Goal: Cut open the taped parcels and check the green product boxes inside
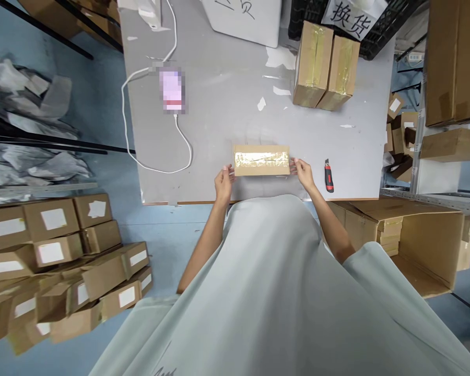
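A small cardboard box (261, 171) with shiny tape along its top lies near the table's front edge, directly before me. At its left end are the fingers of my left hand (223, 184), curled and gripping that side. My right hand (304, 174) has its fingers against the opposite end, so the box is held between both hands. To the right of it, a red and black utility knife (329, 177) lies apart from my hands on the grey table (227, 104).
Two taped boxes (313, 65) stand at the back right beside a black crate (370, 44). A blurred-out phone-like device (173, 90) on a white cable (126, 115) lies left. A large open carton (426, 250) is below right; stacked boxes (102, 271) stand on the left.
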{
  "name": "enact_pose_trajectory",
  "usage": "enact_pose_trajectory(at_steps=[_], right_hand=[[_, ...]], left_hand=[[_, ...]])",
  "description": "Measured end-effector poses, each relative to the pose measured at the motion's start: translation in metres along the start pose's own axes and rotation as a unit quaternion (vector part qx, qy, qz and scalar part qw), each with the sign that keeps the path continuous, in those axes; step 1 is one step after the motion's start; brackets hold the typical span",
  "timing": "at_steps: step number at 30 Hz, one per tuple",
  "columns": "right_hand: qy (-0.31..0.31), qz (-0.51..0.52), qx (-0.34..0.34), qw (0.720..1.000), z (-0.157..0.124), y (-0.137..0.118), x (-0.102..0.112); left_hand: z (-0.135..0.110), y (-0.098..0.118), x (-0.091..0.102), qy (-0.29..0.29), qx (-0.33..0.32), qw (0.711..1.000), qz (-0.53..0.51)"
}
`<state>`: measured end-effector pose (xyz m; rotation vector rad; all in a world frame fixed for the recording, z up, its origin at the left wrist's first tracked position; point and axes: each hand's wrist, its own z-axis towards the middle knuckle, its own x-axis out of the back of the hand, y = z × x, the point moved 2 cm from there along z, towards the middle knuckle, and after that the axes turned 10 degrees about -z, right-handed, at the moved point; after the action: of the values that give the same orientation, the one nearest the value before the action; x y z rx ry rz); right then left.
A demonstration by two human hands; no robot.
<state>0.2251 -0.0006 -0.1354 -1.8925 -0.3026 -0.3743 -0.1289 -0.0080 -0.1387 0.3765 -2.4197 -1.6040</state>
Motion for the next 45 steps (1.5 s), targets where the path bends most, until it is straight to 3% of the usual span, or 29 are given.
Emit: enact_pose_trajectory(at_steps=[4, 9, 14, 18, 24, 34, 41, 45], right_hand=[[-0.020, -0.024, 0.001, 1.000, -0.002, 0.028, -0.007], [-0.072, -0.016, -0.002, 0.997, -0.003, 0.036, -0.027], [-0.063, -0.005, 0.016, 0.998, -0.004, 0.028, -0.027], [-0.045, -0.008, 0.039, 0.998, -0.013, 0.014, -0.020], [-0.008, -0.107, 0.068, 0.992, -0.019, -0.008, -0.016], [-0.016, -0.130, 0.034, 0.991, -0.009, 0.001, -0.022], [-0.084, 0.001, -0.021, 0.996, -0.028, 0.018, -0.018], [-0.092, 0.000, -0.025, 0.995, -0.038, 0.027, -0.024]], left_hand=[[-0.002, -0.014, 0.005, -0.014, 0.034, 0.999, 0.027], [-0.004, -0.010, -0.014, -0.079, 0.015, 0.996, 0.043], [-0.005, -0.001, -0.022, -0.071, -0.003, 0.997, 0.040], [-0.006, 0.005, -0.013, -0.066, -0.020, 0.997, 0.045], [0.003, 0.012, -0.001, -0.041, -0.109, 0.990, 0.078], [0.015, -0.009, -0.005, -0.033, -0.048, 0.996, 0.062], [-0.001, -0.012, -0.008, -0.021, -0.024, 0.999, -0.009], [-0.012, -0.016, -0.010, -0.020, 0.002, 1.000, -0.004]])
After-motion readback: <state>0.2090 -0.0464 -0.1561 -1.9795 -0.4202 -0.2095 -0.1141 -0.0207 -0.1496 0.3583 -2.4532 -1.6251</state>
